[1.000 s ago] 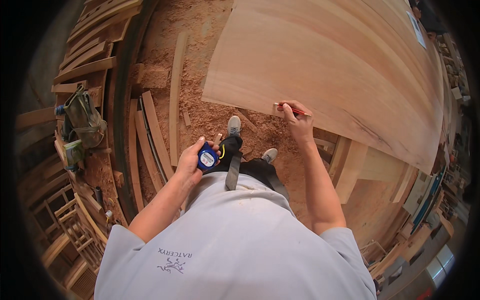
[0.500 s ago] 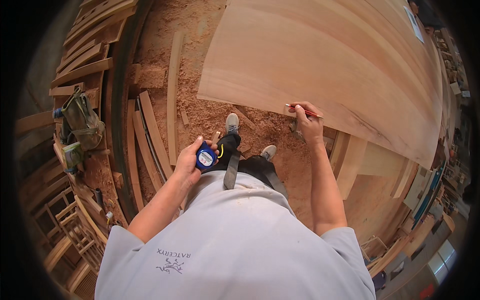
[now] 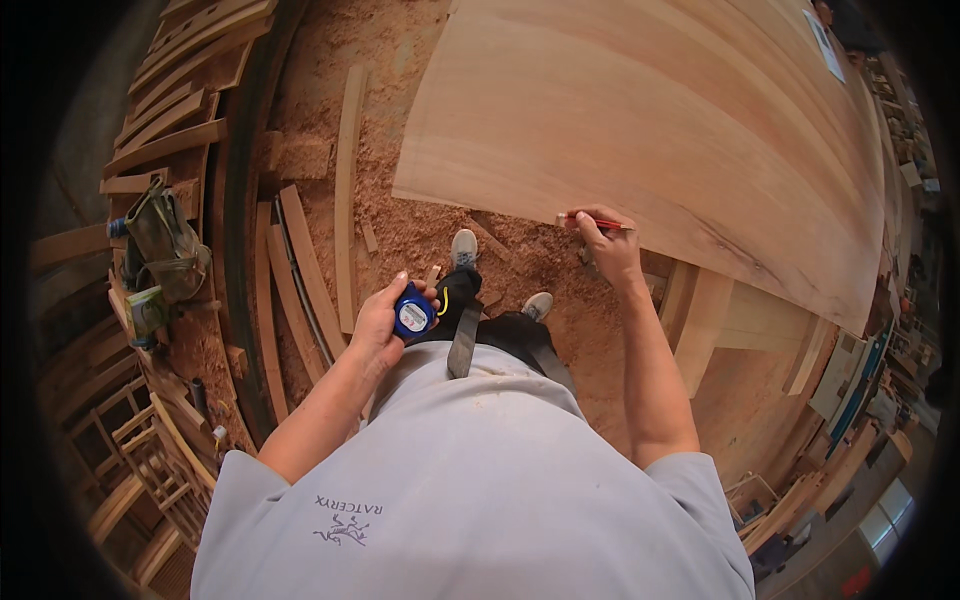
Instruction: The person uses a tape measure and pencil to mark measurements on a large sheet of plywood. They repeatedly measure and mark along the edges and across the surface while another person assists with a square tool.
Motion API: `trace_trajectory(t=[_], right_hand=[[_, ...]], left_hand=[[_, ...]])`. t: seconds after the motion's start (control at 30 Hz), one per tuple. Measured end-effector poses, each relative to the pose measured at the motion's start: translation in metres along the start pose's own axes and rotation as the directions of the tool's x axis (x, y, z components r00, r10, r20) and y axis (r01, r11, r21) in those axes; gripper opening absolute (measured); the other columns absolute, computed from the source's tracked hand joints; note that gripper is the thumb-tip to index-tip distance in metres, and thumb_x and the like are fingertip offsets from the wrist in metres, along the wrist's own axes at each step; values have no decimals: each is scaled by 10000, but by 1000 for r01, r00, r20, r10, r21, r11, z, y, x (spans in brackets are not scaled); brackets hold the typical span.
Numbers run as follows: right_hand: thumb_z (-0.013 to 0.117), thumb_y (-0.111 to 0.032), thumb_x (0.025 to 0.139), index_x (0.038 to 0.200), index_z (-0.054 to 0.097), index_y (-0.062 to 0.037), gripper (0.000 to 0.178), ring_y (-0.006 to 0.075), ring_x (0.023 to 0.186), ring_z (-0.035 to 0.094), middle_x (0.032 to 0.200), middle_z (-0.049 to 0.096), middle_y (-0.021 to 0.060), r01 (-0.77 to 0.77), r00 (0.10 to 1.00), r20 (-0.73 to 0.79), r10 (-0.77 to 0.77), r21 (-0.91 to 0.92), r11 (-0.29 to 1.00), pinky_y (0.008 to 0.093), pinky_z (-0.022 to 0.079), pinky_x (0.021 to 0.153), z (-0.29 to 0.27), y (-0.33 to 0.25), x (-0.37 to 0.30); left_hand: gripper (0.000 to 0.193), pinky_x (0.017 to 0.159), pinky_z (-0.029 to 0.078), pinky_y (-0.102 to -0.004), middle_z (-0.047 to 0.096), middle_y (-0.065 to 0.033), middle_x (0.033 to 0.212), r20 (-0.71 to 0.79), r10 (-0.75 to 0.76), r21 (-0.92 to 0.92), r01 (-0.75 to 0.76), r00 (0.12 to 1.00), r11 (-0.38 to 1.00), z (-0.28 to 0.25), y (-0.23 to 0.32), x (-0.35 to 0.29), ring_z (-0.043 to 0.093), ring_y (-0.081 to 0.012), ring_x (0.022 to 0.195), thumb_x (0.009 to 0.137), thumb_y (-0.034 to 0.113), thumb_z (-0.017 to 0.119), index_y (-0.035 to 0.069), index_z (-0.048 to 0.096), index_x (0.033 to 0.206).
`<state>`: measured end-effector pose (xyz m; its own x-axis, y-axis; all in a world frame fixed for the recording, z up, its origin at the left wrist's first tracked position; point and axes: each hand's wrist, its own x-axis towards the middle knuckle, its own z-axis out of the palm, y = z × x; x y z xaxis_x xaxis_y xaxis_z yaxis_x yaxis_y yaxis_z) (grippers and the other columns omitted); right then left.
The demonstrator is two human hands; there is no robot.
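Note:
My left hand (image 3: 382, 317) is closed round a blue tape measure (image 3: 412, 313) with a pale round label, held in front of my waist. A yellow strap loops from its side. At the near edge of a large wooden sheet (image 3: 600, 120), my right hand (image 3: 612, 243) grips a red pencil (image 3: 607, 225). The pencil lies almost level, its pale end pointing left along the edge. Whether the pencil touches the wood I cannot tell.
Sawdust and shavings cover the floor around my shoes (image 3: 464, 248). Long boards (image 3: 350, 200) lie to the left, beside a dark rail. A green bag (image 3: 165, 240) rests on the stacked wood at far left. Wooden supports (image 3: 700, 330) stand under the sheet at right.
My right hand has moved slightly left along the sheet's edge, and the pencil has tilted closer to level. My left hand stays in place with the tape measure.

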<state>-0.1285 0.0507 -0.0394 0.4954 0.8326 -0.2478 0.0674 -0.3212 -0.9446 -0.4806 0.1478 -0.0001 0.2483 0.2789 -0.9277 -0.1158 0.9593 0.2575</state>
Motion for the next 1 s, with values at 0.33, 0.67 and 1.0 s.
trace_trajectory(t=[0.33, 0.67, 1.0], right_hand=[[647, -122, 995, 1009, 757, 17, 178, 153, 882, 716, 944, 769, 85, -66, 997, 30, 69, -97, 993, 297, 561, 811, -2, 2, -1], [642, -120, 999, 1017, 754, 31, 189, 149, 871, 719, 943, 775, 100, -71, 997, 39, 72, -34, 997, 286, 562, 817, -3, -2, 1], [659, -146, 996, 1022, 763, 18, 196, 154, 895, 713, 943, 770, 97, -51, 999, 8, 51, -8, 999, 298, 555, 826, 1, -3, 2]], left_hand=[[328, 768, 626, -435, 728, -132, 978, -12, 18, 13, -18, 1000, 1000, 3, -1, -4, 732, -259, 897, 1056, 361, 565, 42, 644, 1055], [330, 762, 625, -432, 726, -131, 979, 16, 26, 6, -26, 1000, 1000, 3, -2, -5, 730, -258, 896, 1060, 359, 558, 40, 645, 1055], [330, 799, 618, -453, 721, -141, 1007, 28, 32, 45, -33, 999, 998, 6, 1, -5, 725, -268, 939, 1060, 364, 556, 49, 653, 1039]])
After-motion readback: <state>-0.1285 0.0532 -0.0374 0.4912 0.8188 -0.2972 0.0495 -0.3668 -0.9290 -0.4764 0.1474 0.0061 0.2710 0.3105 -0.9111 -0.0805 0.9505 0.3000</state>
